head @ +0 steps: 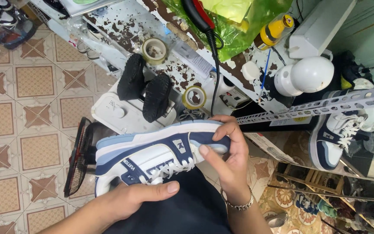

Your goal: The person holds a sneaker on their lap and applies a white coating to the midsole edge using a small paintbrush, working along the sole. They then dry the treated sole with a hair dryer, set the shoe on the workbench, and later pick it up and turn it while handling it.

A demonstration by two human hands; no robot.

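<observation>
We hold the sneaker (152, 158) on its side over our lap — left hand (130, 199) clamped at the heel, right hand (228, 160) pinching the toe edge; tiled floor (27, 130) lies left.

My workbench (126, 26) has a white top with the paint flaking off in brown patches. On it lie two tape rolls (154, 50) (one sits right at the near edge), a green plastic bag (234, 34) and a yellow bottle (275, 30) toward the far side.
</observation>
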